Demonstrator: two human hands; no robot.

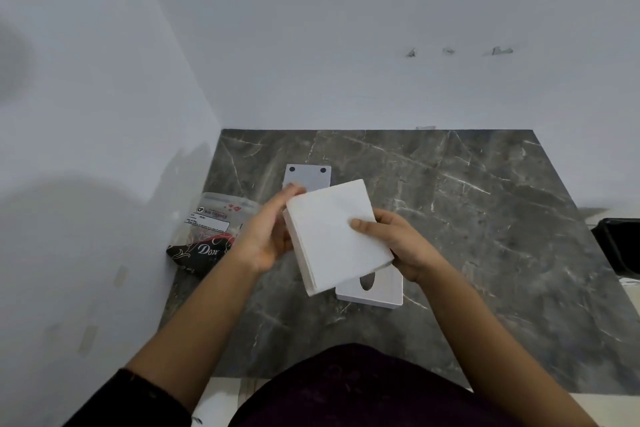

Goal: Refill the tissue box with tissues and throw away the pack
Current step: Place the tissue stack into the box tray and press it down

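Note:
A thick white stack of tissues (332, 236) is held tilted above the dark marble counter (485, 218). My right hand (398, 243) grips its right edge, thumb on top. My left hand (268, 232) rests flat against the stack's left side, fingers straight. Under the stack's near corner lies the white tissue box part with an oval slot (377, 289). Behind the stack a flat white panel with two dark dots (308, 175) lies on the counter, partly hidden. The crumpled plastic tissue pack (207, 229), clear and black with red print, lies at the left against the wall.
White walls close in the counter at the back and left. A black bin (620, 243) stands off the counter's right edge. The counter's front edge runs just before my body.

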